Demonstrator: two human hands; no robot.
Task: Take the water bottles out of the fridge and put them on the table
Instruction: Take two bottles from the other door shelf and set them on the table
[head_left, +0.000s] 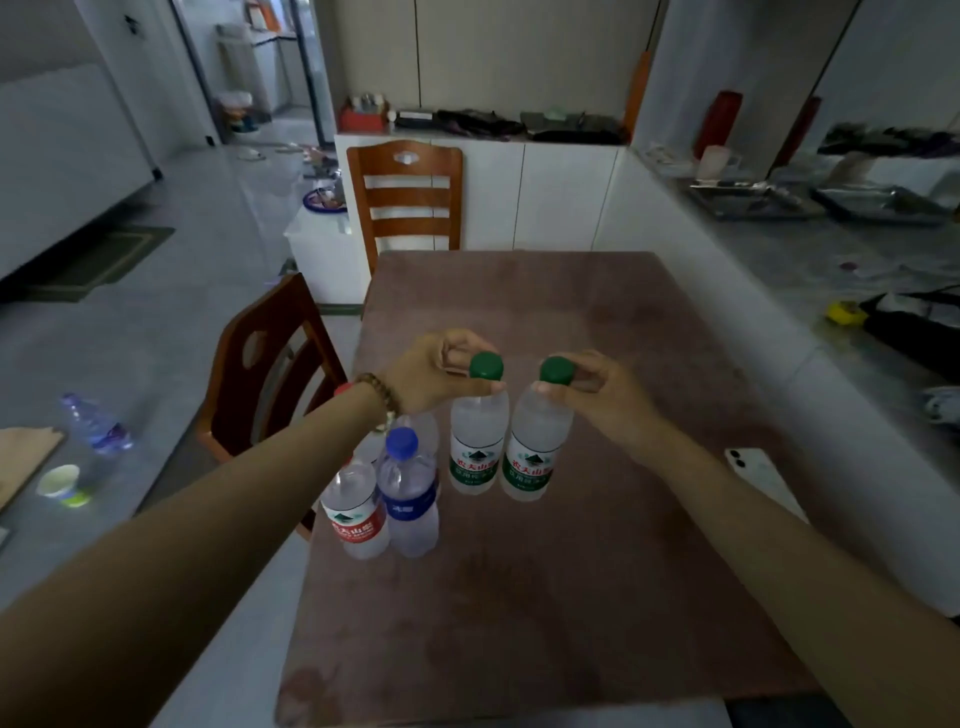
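Note:
Two green-capped, green-labelled water bottles stand side by side on the brown table (597, 597). My left hand (436, 371) pinches the neck of the left green bottle (477, 441) just under its cap. My right hand (592, 387) pinches the neck of the right green bottle (535, 452) the same way. To their left stand a blue-capped bottle (408, 499) with a blue label and a red-labelled bottle (356, 514); a further clear bottle is partly hidden behind my left wrist. The fridge is not in view.
A white phone (761, 475) lies on the table's right side. One wooden chair (270, 364) stands at the table's left edge, another chair (405, 197) at the far end. A crushed bottle (96, 423) and a cup (62, 483) lie on the floor at left. A counter runs along the right.

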